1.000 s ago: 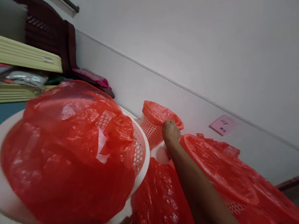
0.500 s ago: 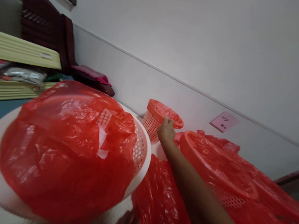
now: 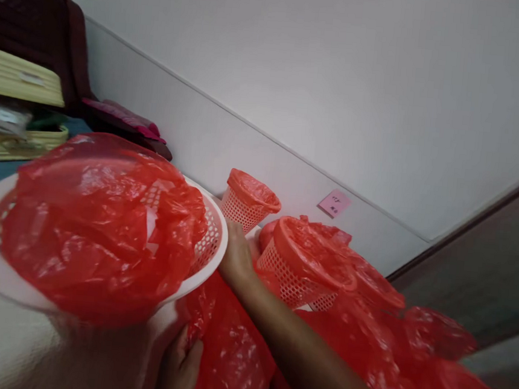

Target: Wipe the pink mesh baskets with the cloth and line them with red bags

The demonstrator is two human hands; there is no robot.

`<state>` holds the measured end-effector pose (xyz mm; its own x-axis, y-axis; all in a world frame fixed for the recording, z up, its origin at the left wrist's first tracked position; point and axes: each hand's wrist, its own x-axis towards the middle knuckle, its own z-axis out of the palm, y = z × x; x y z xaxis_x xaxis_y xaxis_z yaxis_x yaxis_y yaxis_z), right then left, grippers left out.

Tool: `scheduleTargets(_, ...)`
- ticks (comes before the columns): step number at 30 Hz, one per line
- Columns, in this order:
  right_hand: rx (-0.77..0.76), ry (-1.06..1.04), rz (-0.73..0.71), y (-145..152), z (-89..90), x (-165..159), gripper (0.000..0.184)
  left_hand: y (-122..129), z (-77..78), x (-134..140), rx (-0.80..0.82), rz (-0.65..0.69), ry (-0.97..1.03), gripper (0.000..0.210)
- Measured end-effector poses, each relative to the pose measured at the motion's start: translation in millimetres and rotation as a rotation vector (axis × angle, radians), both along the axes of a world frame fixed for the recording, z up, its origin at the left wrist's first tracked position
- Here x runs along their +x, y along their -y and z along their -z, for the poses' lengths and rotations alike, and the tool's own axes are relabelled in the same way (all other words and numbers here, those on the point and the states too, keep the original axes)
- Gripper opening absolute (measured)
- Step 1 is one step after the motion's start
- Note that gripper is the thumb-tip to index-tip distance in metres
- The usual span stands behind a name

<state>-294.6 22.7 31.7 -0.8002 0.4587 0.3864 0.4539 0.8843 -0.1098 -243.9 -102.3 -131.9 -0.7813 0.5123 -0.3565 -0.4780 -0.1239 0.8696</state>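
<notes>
My left hand [image 3: 181, 363] is closed on a red plastic bag [image 3: 231, 361] at the bottom middle, thumb showing against its crumpled edge. Reaching in from the lower right, my right hand [image 3: 236, 250] is at the right rim of a wide pale-pink basket [image 3: 211, 257]; its fingers are mostly hidden there. Draped over that basket is a red bag [image 3: 102, 223]. Just beyond my right hand stands a small perforated wastebasket [image 3: 240, 211] with a red liner folded over its rim.
To the right are another red-lined wastebasket [image 3: 284, 275] and more red plastic [image 3: 364, 349]. A pink note [image 3: 334, 203] is stuck on the white wall [image 3: 296, 89]. At the left, a yellow case [image 3: 19, 76] is beside a dark wooden headboard [image 3: 29, 23].
My right hand has drawn back from the small wastebasket's rim to the wide basket's edge. My left hand has come further into view with the bag. The view has shifted right.
</notes>
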Motion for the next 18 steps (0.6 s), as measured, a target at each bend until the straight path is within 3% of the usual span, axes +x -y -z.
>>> scheduleTargets(5, -0.145, 0.008, -0.1, 32.9, 17.2, 72.1, 0.054, 11.6, -12.1, -4.6, 0.06, -0.086, -0.033, 0.049)
scheduleTargets(9, -0.369, 0.015, -0.07, 53.8, 56.0, 125.2, 0.058, 17.5, -8.1, -1.0, 0.09, -0.077, -0.08, 0.045)
scheduleTargets(12, -0.454, -0.066, -0.036, 73.4, 112.0, 162.9, 0.057, 25.5, -4.6, 8.7, 0.075, -0.088, -0.112, 0.041)
scheduleTargets(16, -0.295, -0.211, 0.043, 103.0, 205.9, 200.7, 0.069, 41.2, -4.8, 16.2, 0.048, -0.118, -0.166, 0.035)
scheduleTargets(18, -0.255, -0.194, 0.055, 115.6, 241.6, 211.0, 0.067, 52.6, -5.2, 14.4, 0.036, -0.131, -0.197, 0.033)
